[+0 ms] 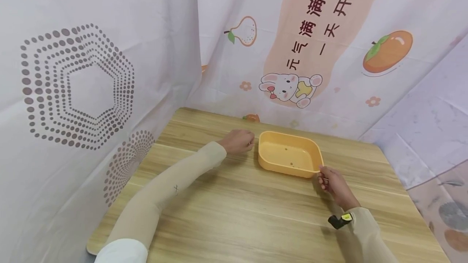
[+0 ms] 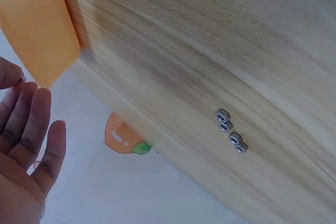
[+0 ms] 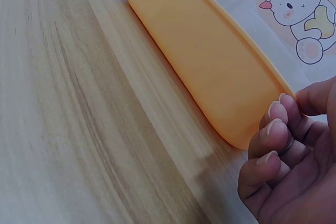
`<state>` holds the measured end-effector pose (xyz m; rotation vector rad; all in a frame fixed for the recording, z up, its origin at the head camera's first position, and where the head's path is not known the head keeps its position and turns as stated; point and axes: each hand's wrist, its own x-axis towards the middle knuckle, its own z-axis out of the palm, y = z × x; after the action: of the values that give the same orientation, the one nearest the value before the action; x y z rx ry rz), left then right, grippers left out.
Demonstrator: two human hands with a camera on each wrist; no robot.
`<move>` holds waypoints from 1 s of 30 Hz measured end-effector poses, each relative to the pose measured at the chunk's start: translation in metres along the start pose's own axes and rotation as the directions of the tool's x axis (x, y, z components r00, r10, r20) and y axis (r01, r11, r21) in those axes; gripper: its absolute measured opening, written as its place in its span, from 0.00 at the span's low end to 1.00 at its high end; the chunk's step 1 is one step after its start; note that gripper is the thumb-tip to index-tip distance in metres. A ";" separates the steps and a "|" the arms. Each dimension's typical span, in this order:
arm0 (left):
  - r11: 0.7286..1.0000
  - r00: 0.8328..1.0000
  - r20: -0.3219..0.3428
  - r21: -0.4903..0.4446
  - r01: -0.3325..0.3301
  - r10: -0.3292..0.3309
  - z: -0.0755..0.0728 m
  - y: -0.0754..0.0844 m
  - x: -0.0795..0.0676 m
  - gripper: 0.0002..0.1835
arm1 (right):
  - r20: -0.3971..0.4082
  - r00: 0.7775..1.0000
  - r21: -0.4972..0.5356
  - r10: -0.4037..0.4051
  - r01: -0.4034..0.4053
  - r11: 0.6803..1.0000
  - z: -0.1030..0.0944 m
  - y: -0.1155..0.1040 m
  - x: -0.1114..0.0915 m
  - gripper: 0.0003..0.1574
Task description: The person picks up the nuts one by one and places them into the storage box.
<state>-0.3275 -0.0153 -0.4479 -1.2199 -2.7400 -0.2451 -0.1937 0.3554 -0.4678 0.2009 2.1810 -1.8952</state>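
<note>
An orange plastic tray (image 1: pixel 278 170) stands toward the back of the wooden table. Inside it lie several small dark pieces (image 1: pixel 286 149). My right hand (image 1: pixel 333 184) pinches the tray's rim at its near right corner, thumb against curled fingers. My left hand (image 1: pixel 239 141) is just beyond the tray's left end, back of the hand upward. In the left wrist view, thumb and forefinger meet beside the tray wall while the other fingers curve loosely; I cannot tell whether anything is between them. Several metal nuts (image 2: pixel 222 115) lie in two close pairs on the table there.
The wooden table (image 1: pixel 248 218) extends toward me in front of the tray. White printed curtains (image 1: pixel 234 72) hang along its back edge and both sides. A black clip-like device (image 1: pixel 340 220) sits at the right wrist.
</note>
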 end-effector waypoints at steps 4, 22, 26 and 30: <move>1.000 1.000 -0.006 -0.006 -0.011 0.010 -0.001 0.002 0.003 0.07 | -0.001 1.000 0.011 -0.001 0.001 1.000 -0.002 0.003 0.003 0.26; 0.996 0.993 -0.070 0.018 -0.089 0.090 0.004 0.014 0.011 0.07 | -0.014 1.000 0.025 0.004 -0.003 1.000 -0.001 0.003 0.004 0.25; 0.996 0.995 -0.045 0.023 -0.088 0.089 0.006 0.016 0.014 0.07 | -0.015 1.000 0.017 0.017 -0.017 1.000 0.000 0.001 0.002 0.24; 0.996 0.996 -0.027 0.029 -0.086 0.087 0.006 0.018 0.017 0.07 | -0.017 1.000 0.012 0.019 -0.018 1.000 -0.001 0.001 0.002 0.25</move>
<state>-0.3254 0.0103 -0.4493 -1.3139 -2.6496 -0.2127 -0.1954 0.3561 -0.4693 0.2395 2.1720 -1.9034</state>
